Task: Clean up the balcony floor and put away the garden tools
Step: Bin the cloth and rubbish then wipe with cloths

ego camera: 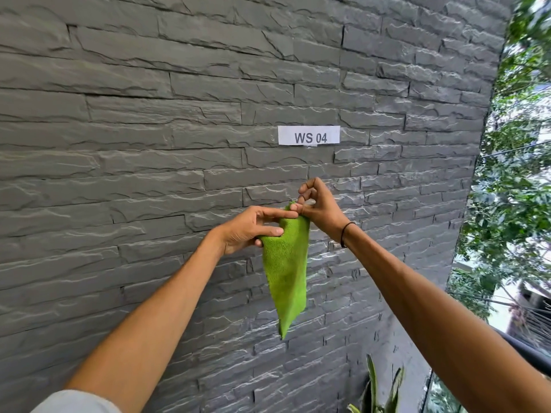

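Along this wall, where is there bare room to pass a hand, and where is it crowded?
Bare wall lies left of the label and above both hands. It is crowded under the label, where the left hand and right hand hold the green cloth, and tight at lower right by the plant leaves and railing.

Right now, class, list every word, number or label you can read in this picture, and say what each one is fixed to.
"WS 04": black print on a white paper label stuck to the grey stone-clad wall, above the two hands holding the green cloth.
No other text shows: the cloth and the black wristband bear no readable print.
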